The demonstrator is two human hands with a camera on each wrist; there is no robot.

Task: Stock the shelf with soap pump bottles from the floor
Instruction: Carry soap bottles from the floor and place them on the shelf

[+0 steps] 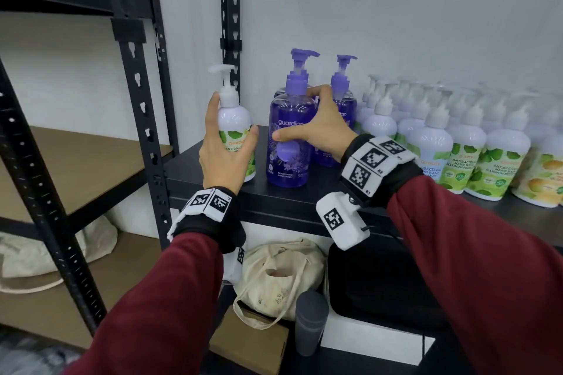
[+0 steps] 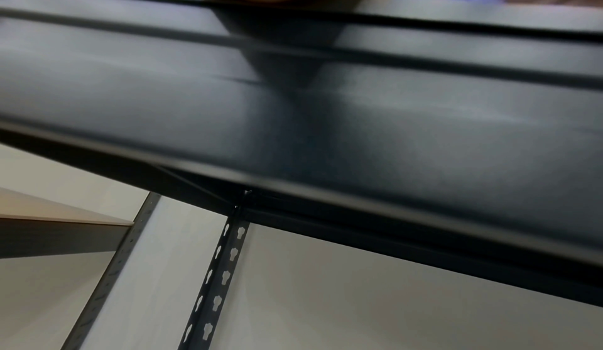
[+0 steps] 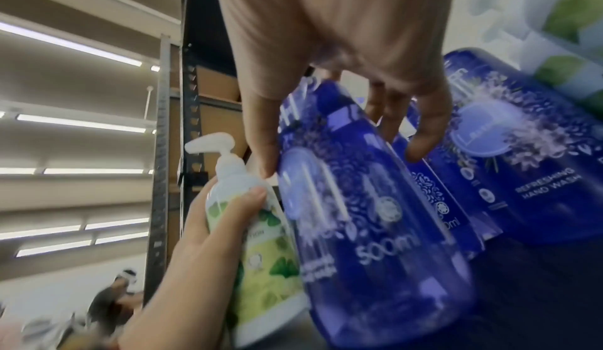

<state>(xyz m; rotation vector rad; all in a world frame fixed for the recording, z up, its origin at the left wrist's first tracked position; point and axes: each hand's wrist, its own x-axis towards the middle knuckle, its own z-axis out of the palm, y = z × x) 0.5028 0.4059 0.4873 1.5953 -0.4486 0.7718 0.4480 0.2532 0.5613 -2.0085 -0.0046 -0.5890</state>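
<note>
On the black shelf [image 1: 292, 201], at its left end, stands a white pump bottle with a green leaf label [image 1: 236, 119]. My left hand [image 1: 227, 143] grips it around the body; the bottle [image 3: 258, 231] shows again in the right wrist view. Beside it stands a purple pump bottle [image 1: 291, 131], and my right hand [image 1: 316, 128] holds it with the thumb on its front and the fingers curled behind its shoulder. In the right wrist view the thumb lies on the purple bottle [image 3: 368, 226]. The left wrist view shows mostly the shelf's front edge [image 2: 293, 97].
Two more purple bottles [image 1: 342, 119] stand behind the held one. Several white green-label bottles [image 1: 457, 146] fill the shelf to the right. Black uprights [image 1: 143, 106] frame the left end. Below lie a cloth bag [image 1: 280, 277], a grey cup [image 1: 310, 320] and a cardboard box [image 1: 246, 344].
</note>
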